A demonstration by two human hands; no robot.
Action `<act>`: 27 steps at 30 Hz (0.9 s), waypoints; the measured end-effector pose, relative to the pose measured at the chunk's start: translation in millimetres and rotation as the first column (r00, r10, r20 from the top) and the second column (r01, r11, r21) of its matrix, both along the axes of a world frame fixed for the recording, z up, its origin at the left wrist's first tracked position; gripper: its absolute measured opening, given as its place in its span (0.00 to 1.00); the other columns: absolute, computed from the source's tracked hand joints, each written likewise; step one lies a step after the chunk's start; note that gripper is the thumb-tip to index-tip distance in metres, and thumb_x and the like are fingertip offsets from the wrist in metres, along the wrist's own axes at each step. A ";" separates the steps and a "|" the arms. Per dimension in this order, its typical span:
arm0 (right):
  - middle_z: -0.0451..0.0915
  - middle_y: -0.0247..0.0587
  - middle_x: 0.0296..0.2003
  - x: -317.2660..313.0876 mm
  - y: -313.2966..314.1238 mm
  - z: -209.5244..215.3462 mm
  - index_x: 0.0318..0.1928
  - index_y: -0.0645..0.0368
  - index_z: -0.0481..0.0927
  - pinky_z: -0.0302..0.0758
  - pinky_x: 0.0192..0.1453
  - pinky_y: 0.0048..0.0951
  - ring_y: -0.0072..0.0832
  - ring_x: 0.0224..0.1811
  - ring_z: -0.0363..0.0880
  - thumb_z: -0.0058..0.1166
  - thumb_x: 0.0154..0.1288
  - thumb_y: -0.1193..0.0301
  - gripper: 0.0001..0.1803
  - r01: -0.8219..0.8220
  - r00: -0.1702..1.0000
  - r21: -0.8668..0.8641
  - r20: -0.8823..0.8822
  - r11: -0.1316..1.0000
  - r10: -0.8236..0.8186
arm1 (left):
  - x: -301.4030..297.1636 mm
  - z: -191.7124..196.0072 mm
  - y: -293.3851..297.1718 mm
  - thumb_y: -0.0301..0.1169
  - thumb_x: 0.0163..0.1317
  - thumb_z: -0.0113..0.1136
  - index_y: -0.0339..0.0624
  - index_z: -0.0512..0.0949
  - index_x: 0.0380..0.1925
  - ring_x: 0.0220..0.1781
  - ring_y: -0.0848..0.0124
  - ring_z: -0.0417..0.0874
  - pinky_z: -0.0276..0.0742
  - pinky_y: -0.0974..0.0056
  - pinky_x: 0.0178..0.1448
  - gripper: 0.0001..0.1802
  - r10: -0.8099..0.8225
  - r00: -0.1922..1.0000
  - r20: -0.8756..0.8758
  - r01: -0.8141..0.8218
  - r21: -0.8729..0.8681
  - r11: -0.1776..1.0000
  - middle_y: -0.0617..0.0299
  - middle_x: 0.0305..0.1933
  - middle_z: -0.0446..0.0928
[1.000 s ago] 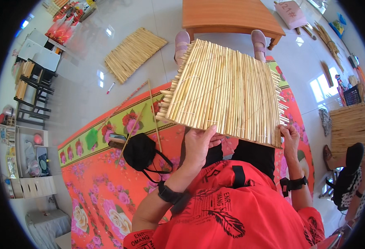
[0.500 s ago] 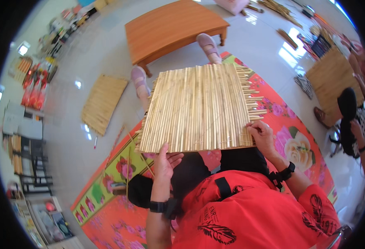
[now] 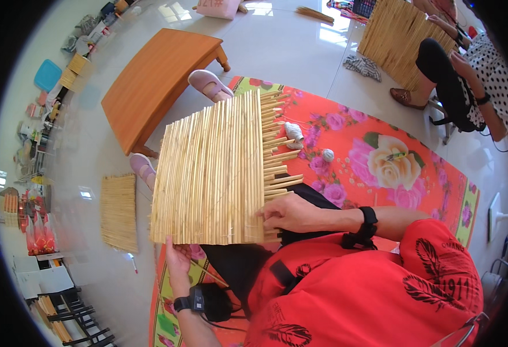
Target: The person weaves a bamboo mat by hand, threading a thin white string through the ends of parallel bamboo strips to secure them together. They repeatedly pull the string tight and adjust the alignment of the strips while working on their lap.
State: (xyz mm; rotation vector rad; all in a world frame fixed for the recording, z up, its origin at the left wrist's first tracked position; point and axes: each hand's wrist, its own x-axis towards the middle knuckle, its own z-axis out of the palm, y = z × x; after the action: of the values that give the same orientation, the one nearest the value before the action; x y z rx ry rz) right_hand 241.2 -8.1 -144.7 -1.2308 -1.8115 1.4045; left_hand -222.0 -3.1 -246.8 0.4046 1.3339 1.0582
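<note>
A panel of straw-coloured reed stalks [image 3: 207,173] rests over my lap, its upper stalks running away from me side by side. From under its right edge, crosswise stalk ends [image 3: 280,184] stick out unevenly. My left hand [image 3: 178,263] grips the near edge by the left corner, thumb at the top and the other fingers partly hidden. At the near right edge, my right hand [image 3: 288,213] is closed, its fingertips pinched against the panel's border. Short bits of pale thread show along the near edge.
A floral red mat [image 3: 439,191] lies beneath me, with white string spools [image 3: 294,133] on it. A low wooden table [image 3: 155,81] stands ahead left. Another reed panel [image 3: 119,211] lies on the floor at left. Far right, a seated person [image 3: 468,87] has a larger reed panel [image 3: 401,40].
The view has swung right, bringing the string spools and more of the other person into sight. The panel now sits tilted in view. Both hands stay at its near edge.
</note>
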 end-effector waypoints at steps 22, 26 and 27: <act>0.88 0.41 0.41 75.6 16.5 -58.0 0.40 0.65 0.81 0.84 0.49 0.26 0.22 0.45 0.86 0.60 0.72 0.76 0.04 0.521 0.721 -0.193 -0.421 0.831 -0.550 | 46.7 9.8 -0.3 0.49 0.63 0.73 0.47 0.79 0.50 0.47 0.67 0.83 0.75 0.64 0.45 0.23 0.085 0.996 -0.022 -0.087 -0.127 0.988 0.64 0.46 0.83; 0.87 0.40 0.33 151.8 6.2 -153.2 0.36 0.64 0.81 0.86 0.43 0.26 0.23 0.41 0.89 0.59 0.68 0.76 0.04 0.737 0.640 -0.291 0.009 0.610 -0.768 | 49.7 18.2 -6.2 0.54 0.66 0.69 0.46 0.79 0.52 0.49 0.67 0.80 0.75 0.63 0.50 0.26 0.054 0.998 -0.018 -0.056 -0.112 0.992 0.63 0.47 0.82; 0.87 0.41 0.32 170.5 0.4 -174.5 0.35 0.64 0.81 0.85 0.43 0.28 0.25 0.40 0.89 0.59 0.68 0.74 0.05 0.758 0.627 -0.303 0.090 0.578 -0.774 | 54.5 21.9 -8.8 0.55 0.66 0.68 0.46 0.78 0.52 0.49 0.67 0.80 0.74 0.63 0.52 0.27 0.053 0.998 -0.043 -0.058 -0.121 0.991 0.62 0.47 0.81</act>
State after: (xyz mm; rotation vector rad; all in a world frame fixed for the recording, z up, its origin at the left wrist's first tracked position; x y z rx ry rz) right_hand 411.7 -7.7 -319.2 -1.8233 -0.7821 1.1724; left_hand -167.4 -11.9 -224.9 0.2998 1.4442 1.0132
